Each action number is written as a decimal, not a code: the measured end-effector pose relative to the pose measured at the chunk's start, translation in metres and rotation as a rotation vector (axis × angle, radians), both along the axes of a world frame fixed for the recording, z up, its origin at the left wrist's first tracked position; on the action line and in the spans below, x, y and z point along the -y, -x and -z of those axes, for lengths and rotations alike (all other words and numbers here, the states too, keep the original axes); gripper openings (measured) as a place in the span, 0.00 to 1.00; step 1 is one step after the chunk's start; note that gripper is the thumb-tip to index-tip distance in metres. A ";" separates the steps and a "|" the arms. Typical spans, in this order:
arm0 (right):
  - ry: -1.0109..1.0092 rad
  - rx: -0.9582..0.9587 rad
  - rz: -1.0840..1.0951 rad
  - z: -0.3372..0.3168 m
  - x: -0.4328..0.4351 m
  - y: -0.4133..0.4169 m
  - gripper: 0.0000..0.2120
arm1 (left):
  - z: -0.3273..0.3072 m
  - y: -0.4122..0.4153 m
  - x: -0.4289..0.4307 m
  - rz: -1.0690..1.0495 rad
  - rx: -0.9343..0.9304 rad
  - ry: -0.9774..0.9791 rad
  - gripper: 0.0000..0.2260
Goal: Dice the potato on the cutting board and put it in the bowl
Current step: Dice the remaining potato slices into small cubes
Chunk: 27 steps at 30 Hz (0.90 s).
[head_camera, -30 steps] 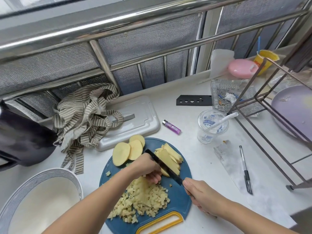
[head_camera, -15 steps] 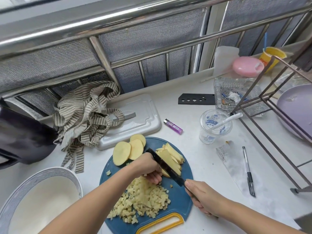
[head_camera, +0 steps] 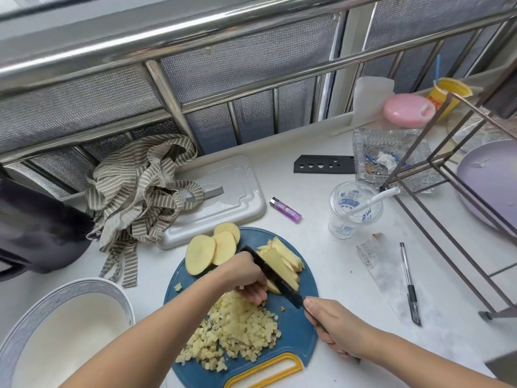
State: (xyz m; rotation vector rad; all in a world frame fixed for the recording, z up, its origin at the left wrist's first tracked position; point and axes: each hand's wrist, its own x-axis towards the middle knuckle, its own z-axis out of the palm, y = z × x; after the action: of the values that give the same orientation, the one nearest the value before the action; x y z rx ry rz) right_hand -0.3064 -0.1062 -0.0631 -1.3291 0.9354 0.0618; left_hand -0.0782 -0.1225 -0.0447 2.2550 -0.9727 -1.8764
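Observation:
A round blue cutting board [head_camera: 296,329] with a yellow handle lies in front of me. A heap of diced potato [head_camera: 237,329] covers its near part. Three round potato slices [head_camera: 212,247] lie at its far left, and a stack of potato strips [head_camera: 282,259] at its far right. My left hand [head_camera: 246,278] presses curled fingers on the near end of the strips. My right hand [head_camera: 335,326] grips the handle of a black knife [head_camera: 274,273], whose blade stands across the strips beside my left fingers. A large white bowl [head_camera: 33,312] with a patterned rim stands at the lower left.
A striped cloth [head_camera: 140,191] lies on a grey tray lid [head_camera: 229,197] behind the board. A purple lighter [head_camera: 285,210], a clear plastic cup [head_camera: 355,208], a pen [head_camera: 409,284] and a metal rack [head_camera: 461,208] occupy the right side. A dark pot [head_camera: 36,228] sits at the left.
The knife blade has shifted slightly along the strips near my left fingers. Both hands stay in nearly the same place.

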 end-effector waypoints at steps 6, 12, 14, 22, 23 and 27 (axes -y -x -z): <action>-0.017 0.011 -0.005 0.005 0.001 0.001 0.18 | 0.001 0.000 0.001 0.012 0.007 -0.011 0.06; -0.019 0.011 -0.008 0.008 0.001 -0.002 0.18 | -0.001 0.001 0.001 0.005 -0.005 -0.018 0.05; -0.002 0.004 -0.012 0.010 0.000 -0.003 0.18 | -0.002 0.002 0.000 0.004 0.002 -0.022 0.05; 0.027 -0.007 -0.030 0.008 0.000 -0.005 0.18 | -0.002 0.002 -0.002 -0.008 0.016 -0.014 0.07; 0.037 -0.009 -0.030 0.007 0.000 -0.006 0.18 | -0.003 0.001 -0.002 -0.013 0.015 -0.017 0.07; 0.126 -0.044 -0.059 0.009 -0.001 -0.014 0.18 | -0.003 -0.001 -0.002 -0.026 0.022 -0.011 0.07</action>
State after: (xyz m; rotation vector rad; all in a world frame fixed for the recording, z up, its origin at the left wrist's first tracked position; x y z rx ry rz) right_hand -0.2927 -0.1050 -0.0726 -1.4765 0.9496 0.0787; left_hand -0.0771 -0.1201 -0.0412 2.2875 -0.9335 -1.8550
